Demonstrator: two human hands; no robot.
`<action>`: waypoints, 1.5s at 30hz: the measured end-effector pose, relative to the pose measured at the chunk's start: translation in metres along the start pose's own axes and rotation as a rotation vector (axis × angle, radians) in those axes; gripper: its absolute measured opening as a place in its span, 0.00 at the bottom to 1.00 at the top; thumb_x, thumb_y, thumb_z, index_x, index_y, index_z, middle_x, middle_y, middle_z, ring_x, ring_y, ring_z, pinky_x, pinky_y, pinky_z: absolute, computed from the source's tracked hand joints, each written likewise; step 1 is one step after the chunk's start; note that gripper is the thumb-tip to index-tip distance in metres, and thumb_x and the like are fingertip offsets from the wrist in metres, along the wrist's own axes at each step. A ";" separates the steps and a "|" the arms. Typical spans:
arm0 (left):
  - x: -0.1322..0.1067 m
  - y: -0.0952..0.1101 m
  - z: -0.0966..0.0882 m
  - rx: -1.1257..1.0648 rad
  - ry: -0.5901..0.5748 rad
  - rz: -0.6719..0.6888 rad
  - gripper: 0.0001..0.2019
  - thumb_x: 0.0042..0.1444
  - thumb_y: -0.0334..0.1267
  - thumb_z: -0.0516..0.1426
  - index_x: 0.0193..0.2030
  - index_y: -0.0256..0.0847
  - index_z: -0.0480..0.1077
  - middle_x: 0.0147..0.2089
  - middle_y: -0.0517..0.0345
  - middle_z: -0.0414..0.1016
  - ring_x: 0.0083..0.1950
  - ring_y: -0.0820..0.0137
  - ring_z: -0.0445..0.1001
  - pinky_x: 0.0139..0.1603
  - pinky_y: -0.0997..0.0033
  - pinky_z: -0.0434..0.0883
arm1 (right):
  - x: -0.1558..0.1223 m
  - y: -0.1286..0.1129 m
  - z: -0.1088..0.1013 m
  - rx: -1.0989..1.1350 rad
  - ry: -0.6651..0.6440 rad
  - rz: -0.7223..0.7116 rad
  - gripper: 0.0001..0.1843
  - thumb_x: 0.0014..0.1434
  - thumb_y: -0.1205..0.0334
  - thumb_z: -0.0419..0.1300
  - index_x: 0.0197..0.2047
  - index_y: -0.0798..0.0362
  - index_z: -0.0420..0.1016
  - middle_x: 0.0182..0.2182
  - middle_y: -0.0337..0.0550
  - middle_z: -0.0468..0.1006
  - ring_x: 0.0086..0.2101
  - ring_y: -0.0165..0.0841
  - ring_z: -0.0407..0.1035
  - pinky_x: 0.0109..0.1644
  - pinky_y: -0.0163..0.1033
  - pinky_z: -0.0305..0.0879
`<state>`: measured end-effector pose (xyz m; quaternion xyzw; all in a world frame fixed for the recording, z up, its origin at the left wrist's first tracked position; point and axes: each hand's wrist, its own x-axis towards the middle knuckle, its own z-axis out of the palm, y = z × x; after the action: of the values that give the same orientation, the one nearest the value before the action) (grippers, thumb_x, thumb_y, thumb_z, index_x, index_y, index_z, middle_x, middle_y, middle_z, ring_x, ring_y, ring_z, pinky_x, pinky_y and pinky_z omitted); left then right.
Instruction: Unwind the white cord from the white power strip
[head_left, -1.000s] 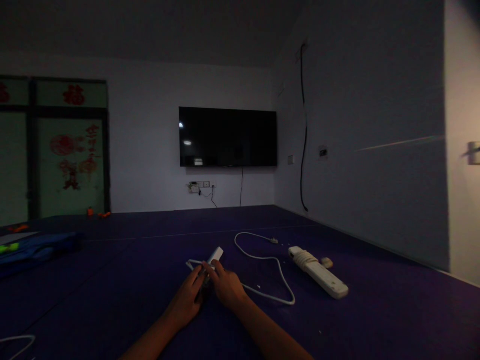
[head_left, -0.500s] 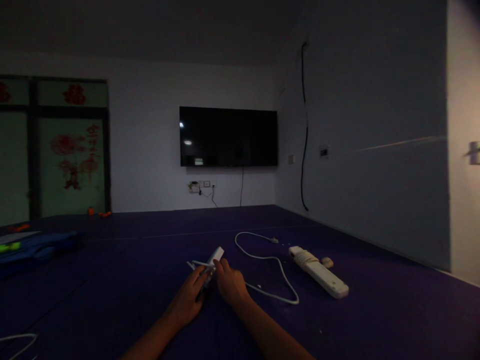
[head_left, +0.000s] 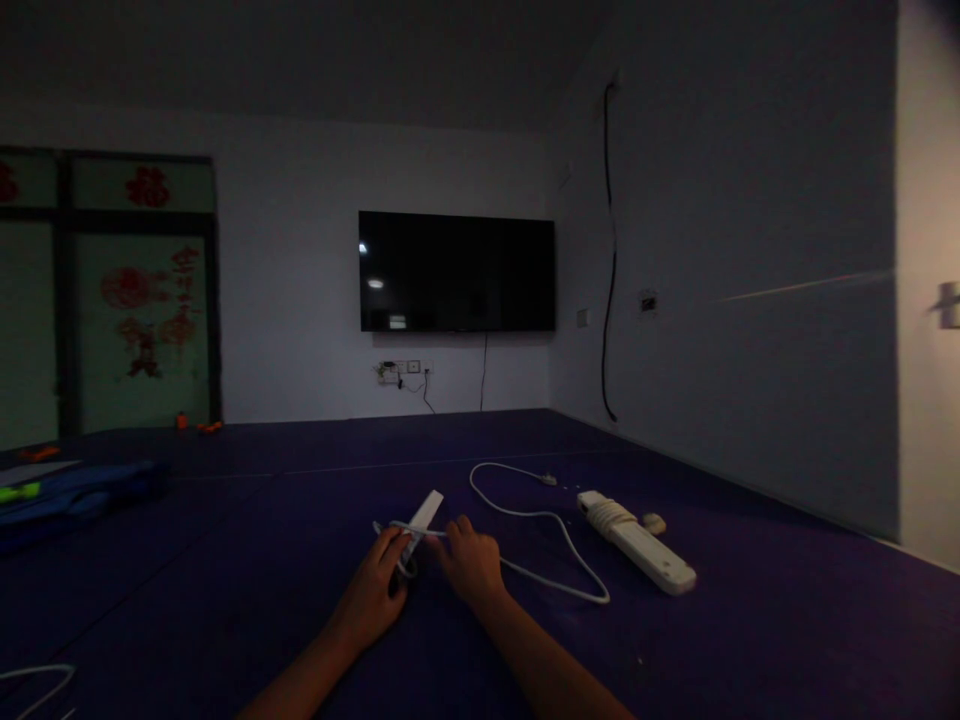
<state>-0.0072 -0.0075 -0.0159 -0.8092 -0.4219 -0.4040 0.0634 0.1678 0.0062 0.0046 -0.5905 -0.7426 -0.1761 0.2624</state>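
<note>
Left of the cord-wrapped power strip (head_left: 637, 545), the left hand (head_left: 373, 597) has its grip closed on a small white strip (head_left: 424, 515), now tipped higher. The right hand (head_left: 471, 565), pinching the white cord (head_left: 559, 585), has shifted toward the cord-wrapped power strip, dragging the slack along.

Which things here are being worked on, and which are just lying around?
In hand:
- strip, held by the left hand
- its cord, in the right hand

Lying about:
- second strip, cord wound round it
- small lump beside it
- blue bag
- loose cable, near left
- TV
</note>
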 end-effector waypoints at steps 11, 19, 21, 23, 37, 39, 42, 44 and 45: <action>0.001 0.001 -0.002 -0.025 0.030 -0.026 0.29 0.43 0.26 0.51 0.54 0.44 0.57 0.59 0.51 0.58 0.59 0.61 0.60 0.58 0.55 0.60 | 0.002 0.003 -0.001 0.028 -0.050 0.145 0.30 0.62 0.47 0.37 0.29 0.56 0.74 0.29 0.52 0.76 0.29 0.38 0.72 0.30 0.38 0.62; 0.000 -0.001 -0.002 0.009 -0.007 -0.013 0.31 0.41 0.24 0.50 0.56 0.44 0.57 0.60 0.52 0.58 0.60 0.61 0.58 0.59 0.55 0.59 | 0.003 0.001 0.000 0.012 -0.008 -0.024 0.18 0.63 0.59 0.40 0.42 0.53 0.69 0.36 0.49 0.73 0.30 0.33 0.71 0.29 0.34 0.63; 0.000 0.000 -0.002 0.024 -0.009 0.008 0.30 0.42 0.24 0.50 0.56 0.44 0.57 0.60 0.51 0.58 0.60 0.61 0.58 0.58 0.55 0.60 | 0.001 -0.003 -0.001 -0.008 0.015 -0.117 0.16 0.62 0.60 0.41 0.48 0.52 0.65 0.39 0.49 0.72 0.31 0.33 0.71 0.28 0.34 0.63; 0.000 0.000 -0.002 0.042 -0.019 0.033 0.31 0.42 0.24 0.50 0.57 0.44 0.57 0.61 0.51 0.56 0.60 0.61 0.58 0.58 0.55 0.60 | -0.001 -0.006 -0.003 -0.023 0.030 -0.203 0.18 0.62 0.60 0.43 0.53 0.51 0.60 0.41 0.51 0.71 0.30 0.32 0.71 0.28 0.34 0.63; -0.001 0.002 -0.002 0.021 -0.073 0.114 0.36 0.40 0.17 0.45 0.58 0.46 0.54 0.66 0.56 0.42 0.63 0.63 0.51 0.59 0.56 0.60 | -0.002 -0.009 -0.003 -0.099 -0.045 -0.255 0.17 0.59 0.68 0.44 0.52 0.51 0.58 0.40 0.49 0.72 0.27 0.33 0.71 0.26 0.35 0.64; -0.001 0.002 -0.001 0.008 -0.088 0.122 0.38 0.39 0.15 0.44 0.59 0.47 0.51 0.66 0.57 0.41 0.64 0.64 0.50 0.59 0.56 0.59 | -0.002 -0.009 -0.004 -0.102 -0.057 -0.254 0.17 0.59 0.68 0.43 0.51 0.51 0.59 0.42 0.50 0.71 0.28 0.34 0.71 0.27 0.36 0.64; -0.001 0.002 0.000 0.001 -0.081 0.120 0.39 0.38 0.14 0.44 0.59 0.48 0.50 0.67 0.58 0.40 0.64 0.64 0.48 0.60 0.57 0.58 | -0.002 -0.010 -0.004 -0.103 -0.076 -0.249 0.17 0.58 0.69 0.44 0.50 0.51 0.59 0.42 0.49 0.71 0.29 0.36 0.71 0.26 0.37 0.65; -0.001 0.004 -0.001 -0.002 -0.055 0.103 0.40 0.38 0.14 0.43 0.60 0.48 0.50 0.67 0.57 0.36 0.65 0.64 0.47 0.60 0.57 0.58 | -0.001 -0.010 -0.005 -0.102 -0.083 -0.245 0.17 0.58 0.69 0.44 0.50 0.50 0.59 0.42 0.48 0.71 0.29 0.36 0.71 0.26 0.38 0.65; 0.000 0.005 -0.002 -0.005 -0.033 0.093 0.40 0.39 0.14 0.43 0.60 0.48 0.49 0.67 0.57 0.35 0.65 0.64 0.47 0.60 0.58 0.57 | -0.001 -0.010 -0.005 -0.103 -0.084 -0.245 0.17 0.58 0.69 0.44 0.50 0.50 0.59 0.42 0.49 0.71 0.29 0.36 0.71 0.26 0.38 0.65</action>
<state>-0.0048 -0.0113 -0.0139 -0.8347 -0.3839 -0.3880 0.0732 0.1595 0.0001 0.0079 -0.5149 -0.8095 -0.2197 0.1768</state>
